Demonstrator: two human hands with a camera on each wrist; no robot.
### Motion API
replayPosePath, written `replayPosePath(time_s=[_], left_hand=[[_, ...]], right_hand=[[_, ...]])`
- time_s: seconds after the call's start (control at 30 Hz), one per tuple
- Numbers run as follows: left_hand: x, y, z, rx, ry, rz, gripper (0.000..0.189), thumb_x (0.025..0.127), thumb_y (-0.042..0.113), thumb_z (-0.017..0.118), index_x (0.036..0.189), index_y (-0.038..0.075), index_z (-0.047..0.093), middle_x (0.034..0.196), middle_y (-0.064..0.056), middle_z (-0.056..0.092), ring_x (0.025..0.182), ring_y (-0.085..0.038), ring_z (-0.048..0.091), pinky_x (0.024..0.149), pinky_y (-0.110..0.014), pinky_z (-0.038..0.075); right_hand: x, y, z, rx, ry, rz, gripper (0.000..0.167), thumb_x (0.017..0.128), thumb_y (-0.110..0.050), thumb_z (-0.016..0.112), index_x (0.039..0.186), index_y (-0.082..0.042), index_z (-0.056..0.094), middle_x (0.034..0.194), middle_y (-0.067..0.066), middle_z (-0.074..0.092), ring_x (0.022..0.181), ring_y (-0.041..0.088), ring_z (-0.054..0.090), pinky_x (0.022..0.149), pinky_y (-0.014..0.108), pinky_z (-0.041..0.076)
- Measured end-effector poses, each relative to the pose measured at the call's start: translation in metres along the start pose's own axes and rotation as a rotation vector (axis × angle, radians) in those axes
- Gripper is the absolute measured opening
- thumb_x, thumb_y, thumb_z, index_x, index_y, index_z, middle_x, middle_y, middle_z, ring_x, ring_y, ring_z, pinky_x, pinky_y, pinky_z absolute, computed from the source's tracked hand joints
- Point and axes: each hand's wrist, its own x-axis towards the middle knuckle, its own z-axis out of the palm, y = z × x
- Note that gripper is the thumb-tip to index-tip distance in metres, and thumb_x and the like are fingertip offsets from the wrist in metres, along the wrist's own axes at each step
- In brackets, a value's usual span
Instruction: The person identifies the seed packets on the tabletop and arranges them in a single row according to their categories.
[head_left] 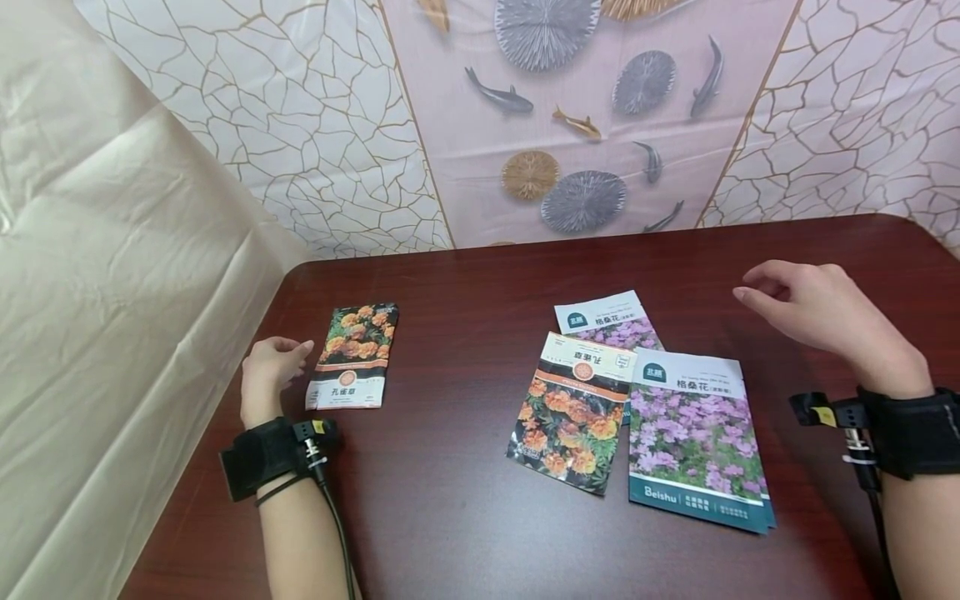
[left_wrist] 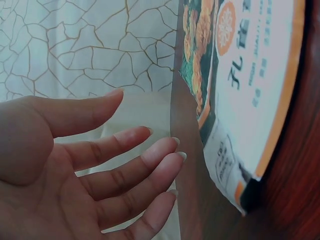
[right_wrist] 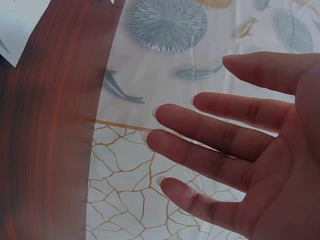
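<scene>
At the table's left lies a marigold seed packet (head_left: 356, 354), orange flowers at its far end and a white label nearest me. My left hand (head_left: 272, 372) is just left of it, fingers relaxed and holding nothing; the left wrist view shows a gap between the fingertips and the packet (left_wrist: 250, 85). Over the table's right side hovers my right hand (head_left: 828, 312), its loosely bent fingers (right_wrist: 210, 145) holding nothing. Nearest to it is a pile of purple-flowered seed packets (head_left: 693, 442) with teal bottoms, another edge peeking out underneath.
Left of that pile, a second marigold packet (head_left: 570, 417) lies turned around, label away from me. It overlaps another purple-flowered packet (head_left: 611, 325) behind. The dark red-brown table (head_left: 442, 467) meets patterned cloth (head_left: 585, 125) at the back and a cream sheet (head_left: 135, 275) at the left.
</scene>
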Motion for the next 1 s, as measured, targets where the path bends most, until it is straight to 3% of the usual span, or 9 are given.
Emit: replayPosePath(time_s=[0.17,0.23,0.4,0.47,0.53,0.73,1.0], left_hand=[[0.003,0.006,0.002,0.029,0.009,0.021,0.066,0.083,0.063,0.046,0.118,0.008,0.055,0.103,-0.015,0.060,0.089,-0.027,0.060,0.075,-0.042,0.050],[-0.007,0.017,-0.003,0.040,0.011,0.024,0.064,0.083,0.063,0.047,0.116,0.008,0.056,0.101,-0.014,0.061,0.084,-0.024,0.060,0.066,-0.037,0.050],[-0.063,0.068,-0.030,0.028,-0.034,0.039,0.056,0.090,0.047,0.051,0.117,-0.002,0.056,0.106,-0.022,0.060,0.090,-0.031,0.058,0.074,-0.044,0.047],[-0.080,0.083,-0.039,0.024,-0.057,0.055,0.055,0.091,0.041,0.050,0.120,-0.005,0.053,0.111,-0.025,0.057,0.100,-0.036,0.053,0.085,-0.048,0.042],[-0.091,0.091,-0.042,0.028,-0.060,0.062,0.053,0.092,0.039,0.049,0.120,-0.006,0.052,0.115,-0.026,0.054,0.106,-0.038,0.048,0.089,-0.050,0.040],[-0.099,0.105,-0.042,0.036,-0.058,0.133,0.049,0.093,0.034,0.049,0.120,-0.006,0.052,0.120,-0.026,0.050,0.110,-0.041,0.043,0.091,-0.053,0.037],[-0.108,0.131,-0.030,0.138,-0.085,0.267,0.046,0.094,0.030,0.049,0.122,-0.007,0.050,0.117,-0.027,0.053,0.107,-0.043,0.047,0.090,-0.053,0.036]], right_hand=[[-0.001,0.000,-0.001,0.004,-0.001,-0.009,0.035,0.091,-0.022,0.055,0.105,0.010,0.057,0.082,0.020,0.062,0.063,0.025,0.053,0.052,0.035,0.039],[-0.002,-0.001,-0.001,0.005,-0.003,-0.011,0.035,0.091,-0.022,0.055,0.106,0.010,0.057,0.082,0.020,0.062,0.063,0.025,0.053,0.051,0.035,0.039],[-0.002,-0.005,-0.001,-0.004,0.003,-0.027,0.034,0.091,-0.021,0.056,0.105,0.010,0.057,0.082,0.020,0.063,0.063,0.025,0.055,0.052,0.036,0.040],[-0.002,-0.007,-0.002,-0.005,0.004,-0.032,0.034,0.091,-0.021,0.056,0.106,0.010,0.057,0.081,0.020,0.063,0.062,0.025,0.055,0.052,0.036,0.040],[-0.003,-0.009,-0.002,0.000,-0.003,-0.031,0.035,0.091,-0.021,0.056,0.106,0.010,0.057,0.082,0.020,0.063,0.062,0.024,0.055,0.052,0.036,0.040],[-0.003,-0.011,-0.003,0.012,-0.006,-0.039,0.035,0.091,-0.021,0.055,0.110,0.009,0.055,0.083,0.020,0.063,0.062,0.024,0.055,0.051,0.035,0.040],[-0.003,-0.018,0.001,0.020,-0.021,-0.064,0.036,0.090,-0.020,0.056,0.112,0.008,0.054,0.085,0.020,0.063,0.069,0.029,0.058,0.056,0.041,0.044]])
